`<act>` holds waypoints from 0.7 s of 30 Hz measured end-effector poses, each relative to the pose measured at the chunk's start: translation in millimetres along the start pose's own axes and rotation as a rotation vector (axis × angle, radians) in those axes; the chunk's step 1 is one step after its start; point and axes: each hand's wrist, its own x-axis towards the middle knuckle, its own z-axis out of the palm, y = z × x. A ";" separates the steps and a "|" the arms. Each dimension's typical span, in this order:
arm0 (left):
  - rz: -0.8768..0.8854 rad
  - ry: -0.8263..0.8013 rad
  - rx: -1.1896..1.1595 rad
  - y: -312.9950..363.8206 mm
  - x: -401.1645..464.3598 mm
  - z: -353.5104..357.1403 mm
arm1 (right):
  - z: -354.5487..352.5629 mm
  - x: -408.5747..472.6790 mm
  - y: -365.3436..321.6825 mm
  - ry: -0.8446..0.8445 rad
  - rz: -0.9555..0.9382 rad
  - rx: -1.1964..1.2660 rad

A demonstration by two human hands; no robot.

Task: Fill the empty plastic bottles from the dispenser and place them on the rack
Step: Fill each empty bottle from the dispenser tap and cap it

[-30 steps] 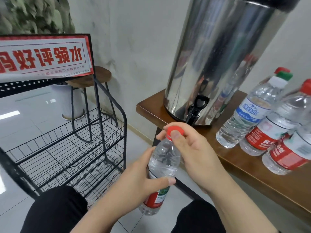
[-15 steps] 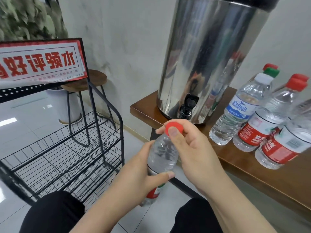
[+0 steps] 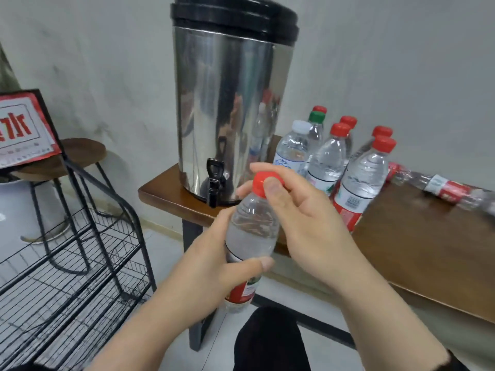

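Note:
I hold a clear plastic bottle (image 3: 253,231) with a red label upright in front of me. My left hand (image 3: 214,263) wraps its middle. My right hand (image 3: 302,212) pinches its red cap (image 3: 261,182) with thumb and fingers. Behind it the steel dispenser (image 3: 227,103) with a black lid stands on the wooden table (image 3: 428,236), its black tap (image 3: 214,180) just left of the cap. The black wire rack (image 3: 80,258) stands at the left, lower than the table.
Several capped bottles (image 3: 359,178) stand to the right of the dispenser, and one bottle (image 3: 442,188) lies on its side further right. A round stool (image 3: 80,153) and a red-and-white sign (image 3: 21,129) sit behind the rack. My dark trouser knee (image 3: 267,341) is below.
The view has tilted up and swung right, so the dispenser's lid and more bottles show. Both hands keep the same hold on the bottle and cap, now slightly higher and nearer the tap.

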 end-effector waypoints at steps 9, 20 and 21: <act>0.195 -0.058 -0.028 70.7 33.2 107.2 | -104.1 -42.2 -21.7 0.319 -0.052 -0.171; 0.124 -0.101 -0.139 106.0 100.6 247.0 | -227.3 -122.7 112.0 0.333 0.274 -0.230; 0.118 -0.092 -0.135 106.6 108.5 255.4 | -230.9 -128.4 124.3 0.271 0.325 -0.221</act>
